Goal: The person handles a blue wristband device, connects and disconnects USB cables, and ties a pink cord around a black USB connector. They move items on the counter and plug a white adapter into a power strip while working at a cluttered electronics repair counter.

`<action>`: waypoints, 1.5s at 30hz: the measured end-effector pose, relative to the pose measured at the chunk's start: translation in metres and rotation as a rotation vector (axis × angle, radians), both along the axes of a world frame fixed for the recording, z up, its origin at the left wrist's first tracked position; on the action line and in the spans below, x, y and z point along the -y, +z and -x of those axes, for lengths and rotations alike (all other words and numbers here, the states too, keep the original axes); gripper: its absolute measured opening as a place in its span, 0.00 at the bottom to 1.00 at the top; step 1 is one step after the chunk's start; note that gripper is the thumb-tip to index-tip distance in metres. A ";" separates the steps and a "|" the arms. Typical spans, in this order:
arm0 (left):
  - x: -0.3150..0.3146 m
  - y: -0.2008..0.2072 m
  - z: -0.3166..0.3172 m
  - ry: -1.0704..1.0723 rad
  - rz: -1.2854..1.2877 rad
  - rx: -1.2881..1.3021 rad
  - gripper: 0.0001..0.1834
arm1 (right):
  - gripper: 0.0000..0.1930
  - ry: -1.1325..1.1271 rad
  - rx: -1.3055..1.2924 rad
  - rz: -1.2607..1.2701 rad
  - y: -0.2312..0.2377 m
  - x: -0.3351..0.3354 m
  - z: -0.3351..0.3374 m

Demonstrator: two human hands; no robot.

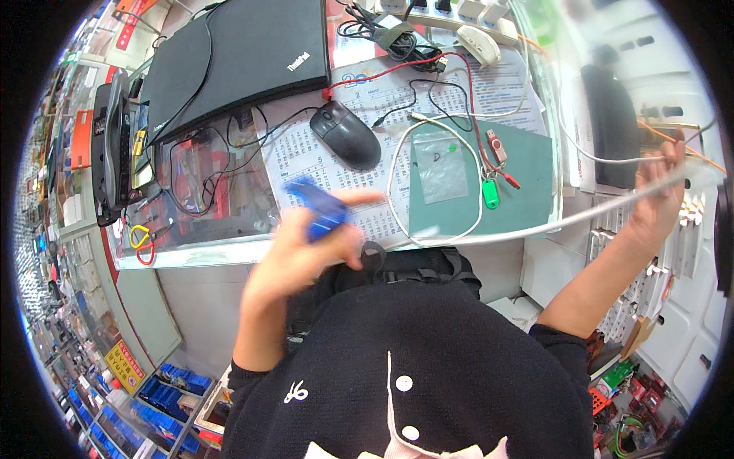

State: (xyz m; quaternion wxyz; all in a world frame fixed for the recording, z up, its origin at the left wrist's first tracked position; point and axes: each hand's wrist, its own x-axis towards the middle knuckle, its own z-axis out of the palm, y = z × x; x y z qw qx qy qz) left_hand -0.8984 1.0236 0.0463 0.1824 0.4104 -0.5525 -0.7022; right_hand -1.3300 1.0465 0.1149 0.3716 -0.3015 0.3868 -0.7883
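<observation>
My left hand (294,252) is over the front edge of the glass table, closed around a blue object (321,210) that looks like a small hand tool. Motion blurs it, so its exact kind does not show. Off to the right, my raised right hand (659,183) grips a white cable (535,229). The cable stretches along the table's front edge toward my left hand; whether that hand touches it, I cannot tell. A loop of the cable lies on a green mat (527,164), around a clear zip bag (441,172).
A black laptop (237,61) lies closed at the back left, with a black mouse (348,136) before it. A red USB stick (496,145) and green key tag (490,194) rest on the mat. Yellow-red scissors (141,243) are at the left edge. Behind stands a power strip (459,19).
</observation>
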 end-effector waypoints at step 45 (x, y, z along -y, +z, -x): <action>-0.029 -0.024 -0.066 0.481 -0.006 -0.278 0.11 | 0.11 0.331 -1.355 -0.338 -0.110 -0.036 -0.273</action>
